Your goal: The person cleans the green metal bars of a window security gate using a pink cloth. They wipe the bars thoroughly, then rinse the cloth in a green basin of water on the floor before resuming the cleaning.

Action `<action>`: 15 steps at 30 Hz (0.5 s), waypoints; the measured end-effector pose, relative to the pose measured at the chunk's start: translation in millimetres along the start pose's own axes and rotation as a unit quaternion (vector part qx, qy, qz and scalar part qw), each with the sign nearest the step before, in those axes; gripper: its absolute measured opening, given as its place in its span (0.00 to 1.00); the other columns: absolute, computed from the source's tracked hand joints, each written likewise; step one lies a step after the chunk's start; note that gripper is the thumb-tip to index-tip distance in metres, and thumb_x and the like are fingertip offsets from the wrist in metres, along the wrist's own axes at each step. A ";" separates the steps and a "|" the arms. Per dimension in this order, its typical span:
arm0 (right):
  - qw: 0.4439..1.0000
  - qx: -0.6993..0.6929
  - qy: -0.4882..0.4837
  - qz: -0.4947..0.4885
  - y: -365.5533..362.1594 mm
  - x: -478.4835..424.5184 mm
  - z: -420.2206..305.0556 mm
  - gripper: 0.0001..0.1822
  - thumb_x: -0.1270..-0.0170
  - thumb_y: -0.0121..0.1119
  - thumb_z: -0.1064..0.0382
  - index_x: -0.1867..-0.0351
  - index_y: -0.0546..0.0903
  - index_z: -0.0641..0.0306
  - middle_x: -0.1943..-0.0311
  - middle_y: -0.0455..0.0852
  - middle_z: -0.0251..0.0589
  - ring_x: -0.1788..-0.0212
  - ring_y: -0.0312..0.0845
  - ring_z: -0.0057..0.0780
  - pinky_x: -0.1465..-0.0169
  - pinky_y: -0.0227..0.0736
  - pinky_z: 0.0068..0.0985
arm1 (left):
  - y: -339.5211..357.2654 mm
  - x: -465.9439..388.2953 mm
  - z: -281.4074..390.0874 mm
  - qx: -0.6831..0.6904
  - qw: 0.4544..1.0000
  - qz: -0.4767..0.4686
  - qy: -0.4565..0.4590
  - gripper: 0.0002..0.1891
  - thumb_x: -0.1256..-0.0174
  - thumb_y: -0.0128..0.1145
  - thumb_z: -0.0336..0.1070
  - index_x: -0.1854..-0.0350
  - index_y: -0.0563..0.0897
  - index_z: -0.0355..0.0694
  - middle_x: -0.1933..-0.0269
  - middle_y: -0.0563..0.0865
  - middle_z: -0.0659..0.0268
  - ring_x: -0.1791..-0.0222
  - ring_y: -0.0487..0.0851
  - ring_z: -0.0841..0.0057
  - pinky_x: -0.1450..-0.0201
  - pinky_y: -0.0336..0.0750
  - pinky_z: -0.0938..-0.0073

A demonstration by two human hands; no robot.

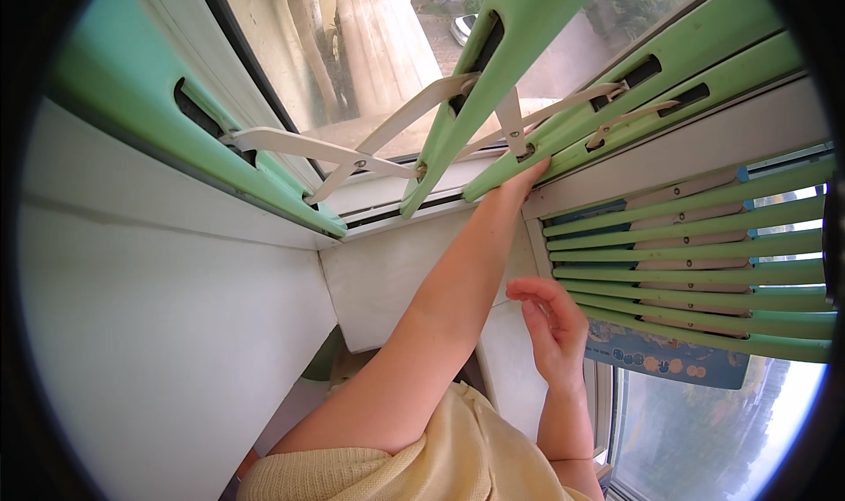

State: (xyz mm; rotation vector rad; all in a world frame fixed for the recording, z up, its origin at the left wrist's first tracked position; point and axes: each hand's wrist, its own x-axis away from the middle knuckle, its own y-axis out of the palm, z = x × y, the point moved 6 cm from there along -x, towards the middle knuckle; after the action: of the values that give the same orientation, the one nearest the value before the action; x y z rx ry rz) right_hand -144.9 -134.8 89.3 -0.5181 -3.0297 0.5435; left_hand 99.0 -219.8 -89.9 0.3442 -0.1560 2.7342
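My left hand (536, 172) reaches out to the green slats of a folding screen. It touches the lower end of one green slat (561, 141), which hides most of the fingers, so their grip cannot be made out. White scissor links (360, 161) join this slat to a spread green slat (455, 98) and to the green end panel (198, 131) at the left. Nearer to me, my right hand (558, 333) hangs in the air with its fingers curled and the thumb apart, holding nothing. Beside it on the right is a second green slatted screen (690, 273), folded close together.
A window pane (396, 128) lies behind the spread slats, above a white sill track (376, 220). A white panel (178, 323) borders my left side. Pale tiles (376, 283) lie below the sill. A blue printed board (667, 356) and another window (700, 428) are at the right.
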 end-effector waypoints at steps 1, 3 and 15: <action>1.000 -0.005 0.004 -0.007 0.8 0.1 0.0 0.12 0.34 0.52 0.78 0.52 0.82 0.70 0.56 0.87 0.43 0.54 0.83 0.30 0.47 0.74 0.24 | -1.4 -0.8 -1.0 0.002 1.000 0.002 -0.002 0.18 0.32 0.52 0.48 0.49 0.83 0.44 0.51 0.86 0.50 0.52 0.82 0.49 0.47 0.73 0.51; 1.000 -0.014 0.013 -0.021 1.4 2.1 -0.1 0.11 0.34 0.53 0.78 0.53 0.82 0.70 0.57 0.87 0.43 0.54 0.83 0.30 0.47 0.75 0.24 | -1.1 -0.8 -2.1 0.006 1.000 0.004 -0.006 0.17 0.33 0.52 0.48 0.50 0.84 0.43 0.51 0.86 0.50 0.52 0.82 0.49 0.47 0.73 0.51; 0.996 0.058 -0.022 -0.069 -3.8 0.5 -9.3 0.11 0.36 0.51 0.80 0.57 0.83 0.72 0.61 0.88 0.43 0.57 0.83 0.28 0.51 0.75 0.23 | -6.7 5.9 3.6 0.017 0.991 0.133 0.005 0.16 0.34 0.54 0.47 0.57 0.85 0.41 0.55 0.86 0.50 0.54 0.83 0.50 0.49 0.74 0.51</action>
State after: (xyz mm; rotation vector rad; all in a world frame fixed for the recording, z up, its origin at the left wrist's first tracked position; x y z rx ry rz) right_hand -145.8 -134.9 99.4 -0.2915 -3.0224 0.7250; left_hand 97.1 -212.0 -84.6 0.3419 -0.1627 3.0052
